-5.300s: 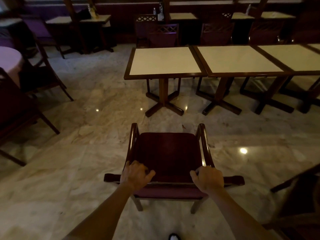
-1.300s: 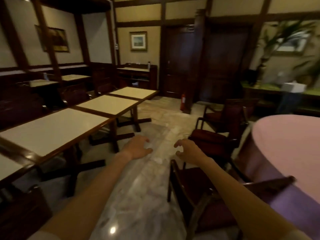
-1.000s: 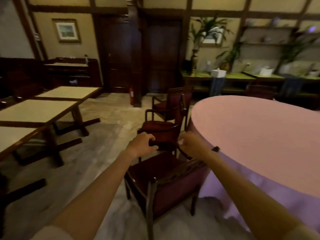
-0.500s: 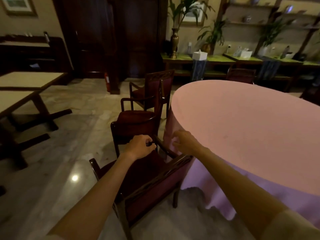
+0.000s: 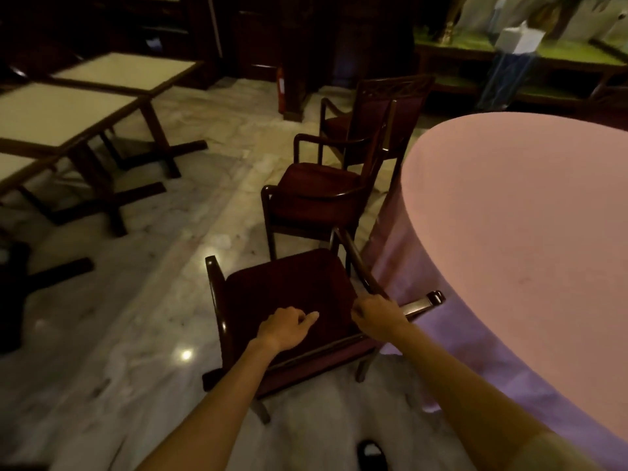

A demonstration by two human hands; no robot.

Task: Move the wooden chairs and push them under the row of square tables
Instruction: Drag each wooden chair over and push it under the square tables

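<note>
Nearest wooden armchair [image 5: 289, 300] stands on the marble floor [image 5: 163, 300], its right side just beside the pink-clothed round table [image 5: 516, 249]. Right hand [image 5: 377, 317] grips its right armrest where it meets the backrest. Left hand [image 5: 285, 326] hovers over the seat, fingers loosely curled, holding nothing. Two more armchairs [image 5: 316, 195] farther along the round table. Square tables [image 5: 64, 107] in a row, far left.

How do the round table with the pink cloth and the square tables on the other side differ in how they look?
The round table is covered by a pink cloth that hangs down and hides its legs; the square tables are bare, with pale tops in dark wooden frames. The square tables show dark cross-shaped feet and stand joined in a row; the round table stands alone, with wooden chairs beside it. Nothing lies on either top.
</note>
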